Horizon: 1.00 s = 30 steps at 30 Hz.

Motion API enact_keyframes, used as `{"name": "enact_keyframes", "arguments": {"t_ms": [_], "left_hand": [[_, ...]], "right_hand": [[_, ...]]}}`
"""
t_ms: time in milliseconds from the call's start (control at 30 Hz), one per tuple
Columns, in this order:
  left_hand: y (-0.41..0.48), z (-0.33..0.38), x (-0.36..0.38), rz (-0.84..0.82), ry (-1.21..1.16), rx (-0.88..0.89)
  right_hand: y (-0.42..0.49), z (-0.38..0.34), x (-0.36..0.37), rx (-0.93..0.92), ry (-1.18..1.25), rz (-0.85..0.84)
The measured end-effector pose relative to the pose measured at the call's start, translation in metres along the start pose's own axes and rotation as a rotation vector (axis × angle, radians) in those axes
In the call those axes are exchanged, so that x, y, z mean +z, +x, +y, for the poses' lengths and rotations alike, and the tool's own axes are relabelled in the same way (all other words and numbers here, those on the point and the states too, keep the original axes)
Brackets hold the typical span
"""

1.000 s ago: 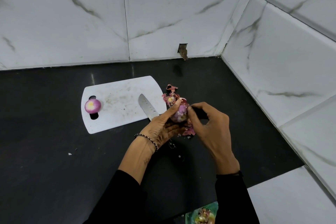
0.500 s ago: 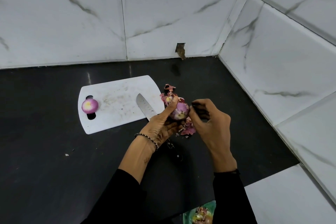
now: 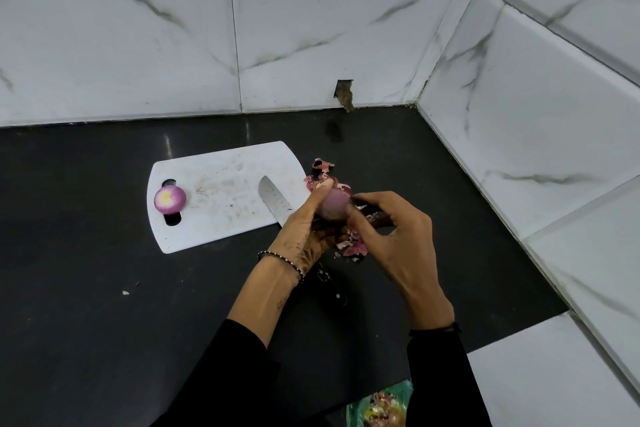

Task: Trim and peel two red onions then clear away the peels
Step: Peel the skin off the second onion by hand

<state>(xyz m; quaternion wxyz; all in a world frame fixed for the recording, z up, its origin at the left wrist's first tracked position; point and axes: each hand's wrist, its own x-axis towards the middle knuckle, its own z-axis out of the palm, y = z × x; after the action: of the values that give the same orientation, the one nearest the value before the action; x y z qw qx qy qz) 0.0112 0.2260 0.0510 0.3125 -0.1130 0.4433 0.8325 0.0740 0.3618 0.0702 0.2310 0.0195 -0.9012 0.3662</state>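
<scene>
Left hand (image 3: 304,229): my fingers curl under and around the held onion (image 3: 334,206), with the thumb laid up over its top; dark patterned staining covers the back of the hand.
Right hand (image 3: 391,239): thumb and forefinger pinch the right side of the same onion and the other fingers are curled behind. I cannot tell if a strip of skin is caught between them.
Held onion: a rounded, dull purple bulb with a smooth face, lifted just above the counter to the right of the board.
Peeled onion (image 3: 169,198): a glossy pink-purple ball with a pale yellow-white cut face. It sits on the board's left end, over the slotted handle hole.
Cutting board (image 3: 221,211): flat white plastic with rounded corners, scuffed and smeared.
Knife (image 3: 273,199): a broad grey steel blade lying on the board's right part; my left hand hides the handle.
Peels (image 3: 353,248): thin, papery, curled pink-red scraps, scattered under my hands and just beyond them.
Counter (image 3: 104,305): polished black stone.
Bracelet (image 3: 280,258): small dark and light beads on my left wrist.
Wall (image 3: 138,45): glossy white tiles with grey veins.
</scene>
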Motion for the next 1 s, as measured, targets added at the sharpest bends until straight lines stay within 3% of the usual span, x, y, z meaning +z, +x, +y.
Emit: {"name": "enact_keyframes", "arguments": {"t_ms": [300, 533, 767, 1000], "left_hand": [[-0.001, 0.001, -0.003, 0.037, 0.165, 0.102], [-0.001, 0.004, -0.005, 0.087, 0.242, 0.07], [0.004, 0.013, -0.006, 0.176, 0.082, -0.037], [0.005, 0.01, 0.0, 0.123, 0.065, -0.09]], "right_hand": [[0.003, 0.007, 0.001, 0.005, -0.116, -0.01], [0.002, 0.004, 0.002, 0.192, -0.164, -0.068], [-0.001, 0.014, -0.005, 0.243, -0.146, -0.04], [-0.002, 0.018, -0.001, 0.178, -0.21, -0.09]]}}
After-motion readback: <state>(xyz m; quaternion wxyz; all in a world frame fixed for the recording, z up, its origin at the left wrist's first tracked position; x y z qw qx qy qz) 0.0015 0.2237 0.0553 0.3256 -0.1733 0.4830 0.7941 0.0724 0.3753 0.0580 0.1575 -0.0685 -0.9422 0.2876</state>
